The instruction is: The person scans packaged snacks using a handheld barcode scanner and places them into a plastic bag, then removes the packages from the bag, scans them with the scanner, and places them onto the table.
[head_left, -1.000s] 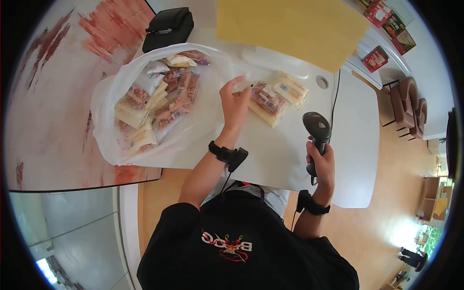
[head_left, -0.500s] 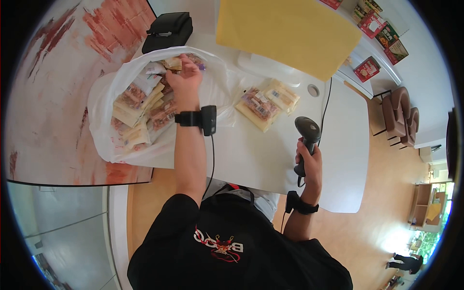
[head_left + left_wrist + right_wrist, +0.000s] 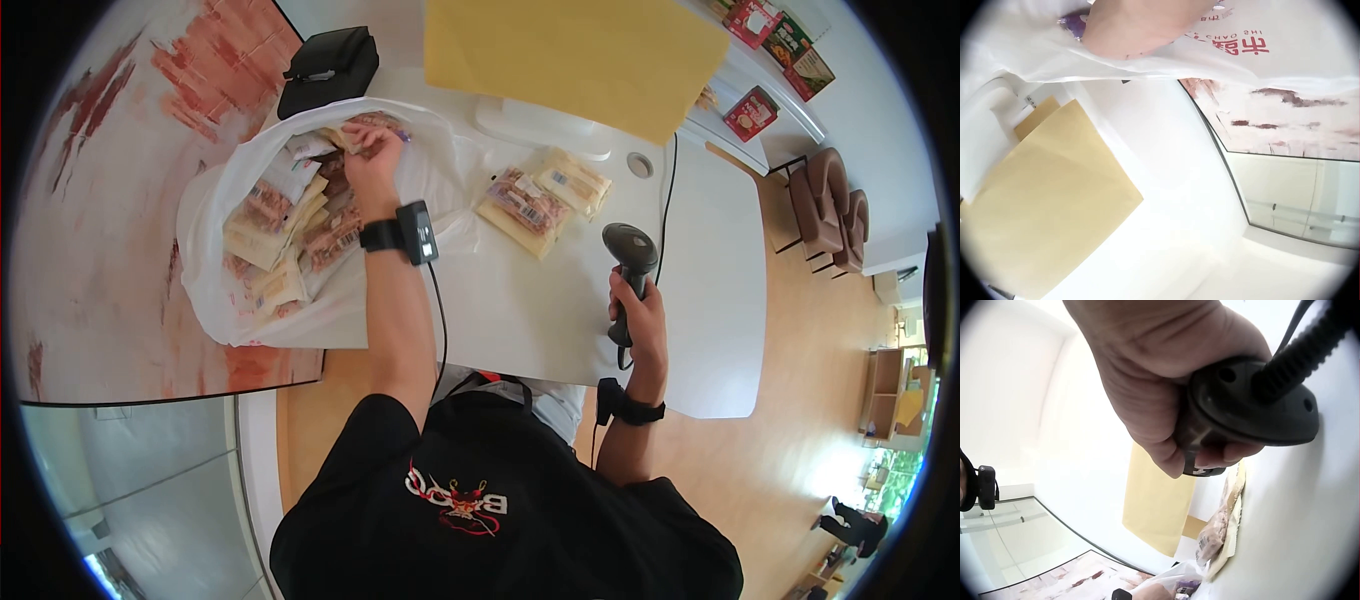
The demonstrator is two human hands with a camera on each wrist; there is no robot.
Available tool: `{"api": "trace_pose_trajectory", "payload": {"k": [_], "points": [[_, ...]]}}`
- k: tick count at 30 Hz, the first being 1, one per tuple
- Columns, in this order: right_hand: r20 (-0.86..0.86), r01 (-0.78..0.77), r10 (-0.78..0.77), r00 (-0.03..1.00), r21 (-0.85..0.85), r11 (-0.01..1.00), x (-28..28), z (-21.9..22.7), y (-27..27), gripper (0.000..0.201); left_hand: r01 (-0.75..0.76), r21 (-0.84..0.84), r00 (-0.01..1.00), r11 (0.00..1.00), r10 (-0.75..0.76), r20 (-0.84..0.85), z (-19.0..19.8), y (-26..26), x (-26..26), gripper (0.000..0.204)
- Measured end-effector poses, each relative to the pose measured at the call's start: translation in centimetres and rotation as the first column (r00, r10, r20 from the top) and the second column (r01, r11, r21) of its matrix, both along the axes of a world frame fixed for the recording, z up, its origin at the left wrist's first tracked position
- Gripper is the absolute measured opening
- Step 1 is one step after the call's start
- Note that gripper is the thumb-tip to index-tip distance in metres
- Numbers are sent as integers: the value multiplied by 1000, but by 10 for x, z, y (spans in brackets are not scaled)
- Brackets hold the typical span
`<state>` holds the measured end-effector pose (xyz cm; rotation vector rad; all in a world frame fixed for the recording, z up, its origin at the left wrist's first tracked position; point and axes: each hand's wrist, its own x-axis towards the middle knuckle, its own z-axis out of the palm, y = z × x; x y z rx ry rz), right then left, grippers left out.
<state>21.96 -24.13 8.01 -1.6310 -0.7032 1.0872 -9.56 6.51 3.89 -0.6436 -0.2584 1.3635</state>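
Note:
A white plastic bag (image 3: pixel 203 290) lies wide open on the left of the table, filled with several clear food packets (image 3: pixel 268 200) of reddish-brown and pale yellow contents. My left hand (image 3: pixel 372 160) reaches into its far side, fingers curled on a pale food packet (image 3: pixel 340 138) near the rim. A purple-edged wrapper (image 3: pixel 1074 25) shows beside that hand in the left wrist view. My right hand (image 3: pixel 645 318) grips a black barcode scanner (image 3: pixel 630 246) by its handle, above the table. Between the hands, a reddish-brown packet (image 3: pixel 522 200) overlaps pale yellow packets (image 3: pixel 575 183) on the table.
Behind the packets, a large yellow sheet (image 3: pixel 570 60) stands over a white base (image 3: pixel 540 130). A black case (image 3: pixel 330 72) sits beyond the bag. The scanner's cable (image 3: pixel 668 200) crosses the table at right. Small red boxes (image 3: pixel 751 112) stand at the far right; brown chairs (image 3: pixel 828 205) are beyond.
My left hand has gone from beside the table packets leftward into the bag, and its fingers have curled onto a packet there. The right hand keeps hold of the scanner.

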Motion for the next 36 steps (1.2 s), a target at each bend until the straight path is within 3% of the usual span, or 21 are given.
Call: {"api": "trace_pose_trajectory", "payload": {"k": [8, 10, 11, 13, 14, 15, 17, 21, 23, 27, 30, 32, 36], "points": [[30, -14, 15, 999, -22, 1000, 1, 1, 1, 27, 219, -31, 954, 975, -220, -204, -18, -83, 51, 13], [21, -8, 8, 1000, -19, 1000, 1, 0, 1, 28, 239, -109, 851, 965, -262, -456, -10, -107, 70, 14], [15, -10, 11, 1000, -16, 1000, 1, 0, 0, 30, 246, -110, 848, 963, -269, -456, -4, -119, 80, 14], [15, -2, 2, 1000, -20, 1000, 0, 1, 0, 31, 351, -126, 535, 928, -310, -786, 12, -136, 95, 20], [15, -2, 2, 1000, -24, 1000, 0, 3, -1, 33, 436, -127, 377, 891, -309, -873, 8, -137, 98, 24], [15, 3, -3, 1000, -24, 1000, 0, 4, -2, 33, 440, -127, 376, 889, -311, -873, 9, -138, 101, 24], [36, -15, 16, 999, -32, 999, 1, 6, -3, 29, 548, -84, 192, 832, -224, -955, 12, -139, 107, 28], [51, -7, 9, 999, -41, 999, -1, 17, -5, 29, 598, -70, 129, 798, -182, -975, 10, -139, 110, 29], [42, -15, 14, 999, 7, 1000, 0, 18, -7, 30, 568, -3, 78, 823, -58, -995, 14, -143, 112, 32], [38, -30, 29, 999, 14, 999, -1, 26, -10, 31, 535, 51, 97, 844, -1, -995, 9, -141, 105, 34], [6, -42, 42, 999, 53, 998, -5, 31, -10, 32, 482, 131, 183, 867, 46, -982, -2, -137, 107, 28], [-5, -67, 68, 998, 68, 995, -7, 34, -10, 32, 361, 294, 279, 885, 198, -940, -8, -135, 111, 22], [-10, -105, 107, 994, 77, 991, -9, 36, -10, 32, 390, 385, 185, 837, 338, -923, -8, -135, 107, 21]]}}
